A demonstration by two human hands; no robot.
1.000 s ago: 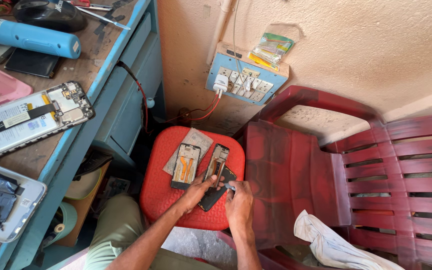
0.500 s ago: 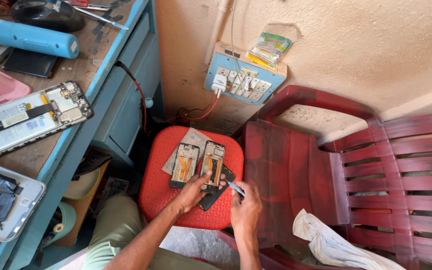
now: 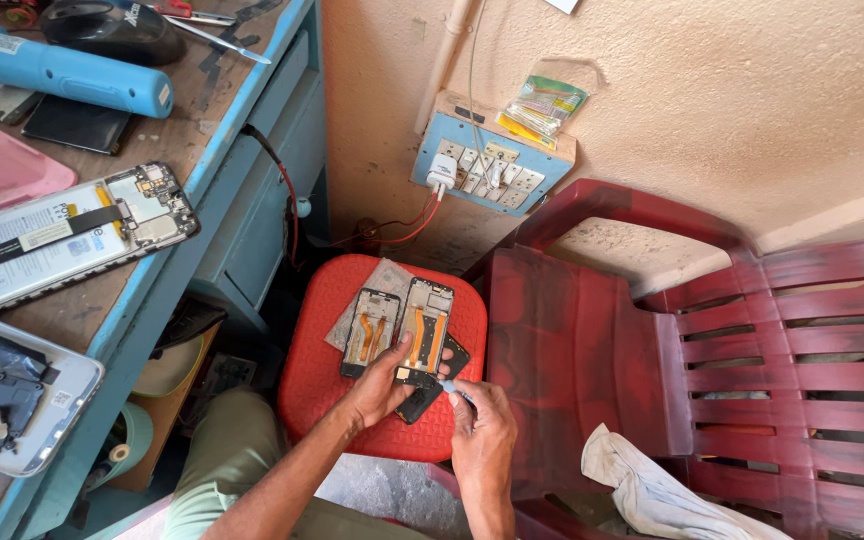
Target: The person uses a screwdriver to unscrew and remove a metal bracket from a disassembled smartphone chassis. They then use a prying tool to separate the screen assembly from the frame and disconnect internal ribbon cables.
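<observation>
On the red stool, two opened phone frames are lying side by side. The left hand is pinning the lower end of the right-hand phone frame, fingers pressing down on it. The right hand is pinching a small blue-tipped tool, fingers closed on it, tip touching the frame's bottom edge. This looks like prying or unscrewing; the next move calls for steady, light pressure.
</observation>
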